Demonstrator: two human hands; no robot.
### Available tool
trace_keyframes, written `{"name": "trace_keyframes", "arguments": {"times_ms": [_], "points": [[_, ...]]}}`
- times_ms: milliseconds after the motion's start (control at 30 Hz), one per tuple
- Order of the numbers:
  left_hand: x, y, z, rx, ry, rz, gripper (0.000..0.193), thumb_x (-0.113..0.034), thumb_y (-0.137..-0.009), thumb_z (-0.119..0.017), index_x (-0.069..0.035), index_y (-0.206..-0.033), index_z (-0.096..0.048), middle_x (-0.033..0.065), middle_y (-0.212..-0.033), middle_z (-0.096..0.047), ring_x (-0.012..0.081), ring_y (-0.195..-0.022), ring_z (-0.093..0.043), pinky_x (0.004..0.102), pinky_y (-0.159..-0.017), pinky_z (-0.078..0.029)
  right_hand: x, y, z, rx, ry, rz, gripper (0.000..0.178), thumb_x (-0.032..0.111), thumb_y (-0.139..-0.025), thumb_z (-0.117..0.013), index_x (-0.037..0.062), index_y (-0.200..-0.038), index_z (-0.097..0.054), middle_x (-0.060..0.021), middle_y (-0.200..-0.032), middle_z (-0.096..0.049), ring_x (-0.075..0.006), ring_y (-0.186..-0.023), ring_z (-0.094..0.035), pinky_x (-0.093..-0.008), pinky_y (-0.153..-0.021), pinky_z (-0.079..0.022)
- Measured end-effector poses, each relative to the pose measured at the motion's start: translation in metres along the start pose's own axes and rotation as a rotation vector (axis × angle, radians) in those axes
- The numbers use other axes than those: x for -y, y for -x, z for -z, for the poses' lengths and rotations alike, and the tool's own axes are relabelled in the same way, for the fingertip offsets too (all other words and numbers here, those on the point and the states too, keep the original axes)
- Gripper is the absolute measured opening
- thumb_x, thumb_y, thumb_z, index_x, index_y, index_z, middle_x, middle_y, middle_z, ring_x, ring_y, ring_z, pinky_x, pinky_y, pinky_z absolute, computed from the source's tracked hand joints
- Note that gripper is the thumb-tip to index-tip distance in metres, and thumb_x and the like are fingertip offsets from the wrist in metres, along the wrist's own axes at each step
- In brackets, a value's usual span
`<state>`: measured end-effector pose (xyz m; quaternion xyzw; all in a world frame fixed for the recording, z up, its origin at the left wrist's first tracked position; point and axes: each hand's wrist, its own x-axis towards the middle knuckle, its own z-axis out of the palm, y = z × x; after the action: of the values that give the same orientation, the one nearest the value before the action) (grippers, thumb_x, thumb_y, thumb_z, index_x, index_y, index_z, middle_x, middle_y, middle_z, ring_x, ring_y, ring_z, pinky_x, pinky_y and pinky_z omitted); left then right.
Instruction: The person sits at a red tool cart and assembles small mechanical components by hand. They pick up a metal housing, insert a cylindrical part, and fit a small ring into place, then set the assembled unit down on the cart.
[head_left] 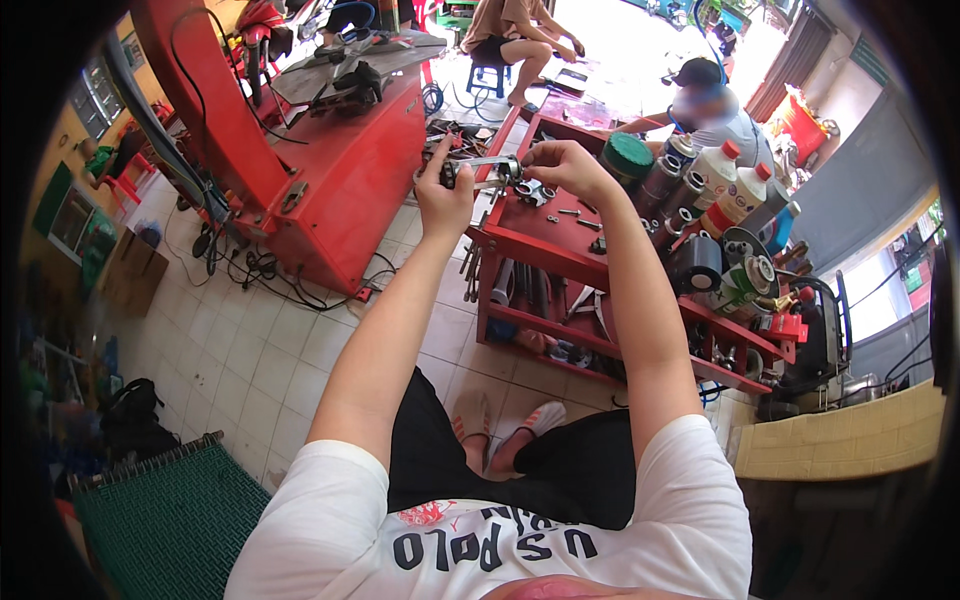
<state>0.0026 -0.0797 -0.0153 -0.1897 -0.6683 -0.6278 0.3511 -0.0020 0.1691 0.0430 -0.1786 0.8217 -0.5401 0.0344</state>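
My left hand (445,200) is closed around a silver metal part with dark round ends (492,162), its index finger stretched out along it. My right hand (568,166) has its fingertips pinched at the far right end of that part; whether it also grips something small there is hidden. Both hands are over the near left corner of a red tool cart (560,255). On the cart's top tray, just below my right hand, sits a silver metal piece with round openings (535,192). Several small bolts (570,212) lie beside it.
Spray cans (660,180), white bottles with red caps (716,165) and a green-lidded tub (628,155) crowd the cart's right side. A red machine (330,200) stands left, cables on the floor. One person (708,110) is beyond the cart; another sits on a blue stool (489,78).
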Motion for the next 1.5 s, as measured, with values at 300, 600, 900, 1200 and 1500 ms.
{"name": "trace_keyframes", "arguments": {"times_ms": [300, 600, 900, 1200, 1500], "points": [[0.008, 0.005, 0.005, 0.040, 0.020, 0.080, 0.055, -0.013, -0.096, -0.061, 0.000, -0.150, -0.058, -0.0033, -0.075, -0.058, 0.0047, -0.061, -0.052, 0.0253, -0.058, -0.046, -0.009, -0.008, -0.015, 0.095, -0.112, 0.012, 0.018, 0.008, -0.094, -0.073, -0.0012, -0.109, -0.075, 0.0015, -0.086, -0.072, -0.0052, -0.072, -0.060, -0.0243, -0.064, -0.047], [-0.002, 0.004, 0.005, 0.027, 0.029, 0.074, 0.055, -0.014, -0.095, -0.062, 0.001, -0.148, -0.060, -0.0005, -0.086, -0.064, 0.0056, -0.073, -0.054, 0.0250, -0.069, -0.049, -0.007, -0.006, -0.017, 0.067, -0.059, -0.031, 0.021, 0.008, -0.094, -0.074, -0.0003, -0.112, -0.080, -0.0006, -0.083, -0.073, -0.0070, -0.068, -0.061, -0.0255, -0.061, -0.049], [0.008, 0.003, 0.003, 0.004, -0.012, 0.063, 0.055, -0.015, -0.095, -0.063, 0.001, -0.148, -0.060, 0.0011, -0.089, -0.066, 0.0067, -0.074, -0.056, 0.0262, -0.070, -0.050, -0.018, -0.004, -0.018, 0.081, -0.129, 0.047, 0.030, 0.008, -0.093, -0.075, -0.0017, -0.122, -0.076, -0.0035, -0.089, -0.076, -0.0090, -0.071, -0.066, -0.0271, -0.063, -0.053], [0.010, 0.004, 0.003, -0.029, -0.053, 0.056, 0.054, -0.016, -0.095, -0.063, 0.001, -0.146, -0.061, 0.0101, -0.105, -0.073, 0.0116, -0.084, -0.065, 0.0294, -0.080, -0.055, -0.010, 0.003, -0.030, 0.043, -0.037, 0.085, 0.043, 0.010, -0.080, -0.092, -0.0013, -0.118, -0.075, 0.0011, -0.078, -0.067, -0.0074, -0.069, -0.064, -0.0263, -0.060, -0.052], [0.000, 0.005, 0.001, -0.033, 0.066, 0.164, 0.057, -0.018, -0.092, -0.066, 0.004, -0.144, -0.061, 0.0239, -0.121, -0.073, 0.0290, -0.111, -0.071, 0.0391, -0.099, -0.054, -0.008, 0.007, -0.062, -0.245, 0.056, 0.205, 0.031, 0.011, -0.079, -0.088, 0.0015, -0.104, -0.073, -0.0019, -0.089, -0.061, -0.0115, -0.077, -0.060, -0.0304, -0.067, -0.051]]}}
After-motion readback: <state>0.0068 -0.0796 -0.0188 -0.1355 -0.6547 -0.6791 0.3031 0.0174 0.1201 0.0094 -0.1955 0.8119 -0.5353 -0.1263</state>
